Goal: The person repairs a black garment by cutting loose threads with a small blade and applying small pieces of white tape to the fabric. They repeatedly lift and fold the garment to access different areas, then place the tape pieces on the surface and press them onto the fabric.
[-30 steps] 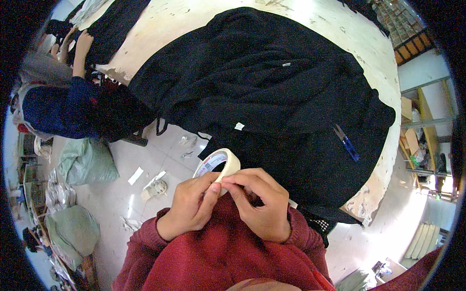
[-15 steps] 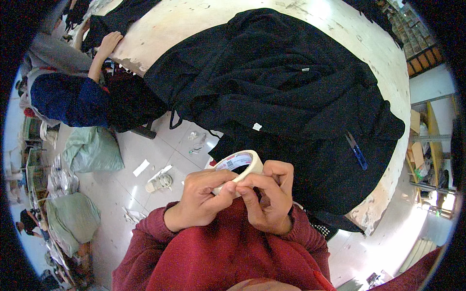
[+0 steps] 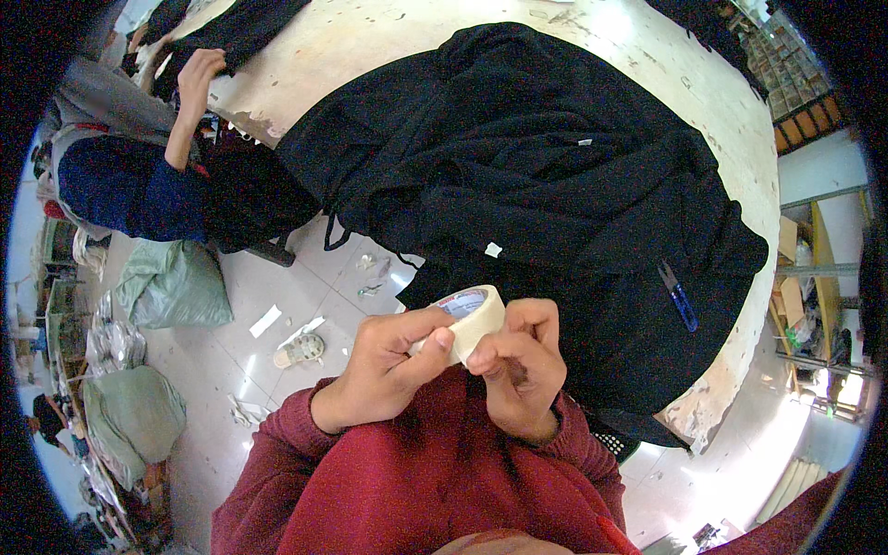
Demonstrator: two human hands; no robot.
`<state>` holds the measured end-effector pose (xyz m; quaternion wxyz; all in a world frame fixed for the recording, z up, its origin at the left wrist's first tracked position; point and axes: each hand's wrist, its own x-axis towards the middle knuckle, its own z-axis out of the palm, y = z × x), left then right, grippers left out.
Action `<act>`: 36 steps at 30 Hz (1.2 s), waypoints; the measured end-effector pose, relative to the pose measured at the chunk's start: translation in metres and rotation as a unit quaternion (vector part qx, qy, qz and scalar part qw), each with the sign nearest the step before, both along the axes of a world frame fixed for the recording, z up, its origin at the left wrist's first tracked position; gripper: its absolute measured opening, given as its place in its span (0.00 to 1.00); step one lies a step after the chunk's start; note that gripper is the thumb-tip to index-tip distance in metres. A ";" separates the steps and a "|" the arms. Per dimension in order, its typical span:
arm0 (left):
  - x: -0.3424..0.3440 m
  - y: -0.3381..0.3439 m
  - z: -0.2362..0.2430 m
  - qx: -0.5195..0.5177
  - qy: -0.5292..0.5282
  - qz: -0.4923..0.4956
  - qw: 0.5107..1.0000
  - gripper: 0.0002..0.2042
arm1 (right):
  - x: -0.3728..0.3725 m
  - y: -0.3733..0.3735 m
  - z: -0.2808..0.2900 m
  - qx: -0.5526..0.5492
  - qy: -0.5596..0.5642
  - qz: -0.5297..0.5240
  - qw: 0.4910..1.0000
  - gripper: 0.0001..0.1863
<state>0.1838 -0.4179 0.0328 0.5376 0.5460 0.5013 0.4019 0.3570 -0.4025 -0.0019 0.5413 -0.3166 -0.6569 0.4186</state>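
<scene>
A cream roll of masking tape [image 3: 481,320] is held over my lap, in front of my red top. My left hand [image 3: 387,365] grips the roll from the left, thumb on its near side. My right hand [image 3: 523,365] has curled fingers pinched at the roll's right edge. Beyond them a large heap of black fabric [image 3: 555,176] covers much of a pale table [image 3: 731,111], with small white tags on it. Blue-handled snips [image 3: 683,305] lie on the fabric to the right.
At the left a co-worker [image 3: 129,185] in dark blue has a hand raised by black cloth on the table. Green sacks [image 3: 171,287], paper scraps and a pale shoe [image 3: 301,350] lie on the tiled floor. Metal shelving [image 3: 814,296] with cardboard stands at the right.
The roll has risen slightly right with both hands and is tilted differently; my right index finger is more bent at its edge. The co-worker's hand has shifted.
</scene>
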 end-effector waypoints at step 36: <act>0.051 0.052 -0.040 -0.042 -0.291 0.014 0.956 0.10 | 0.058 0.033 -0.008 0.201 -0.166 -0.200 0.944 0.38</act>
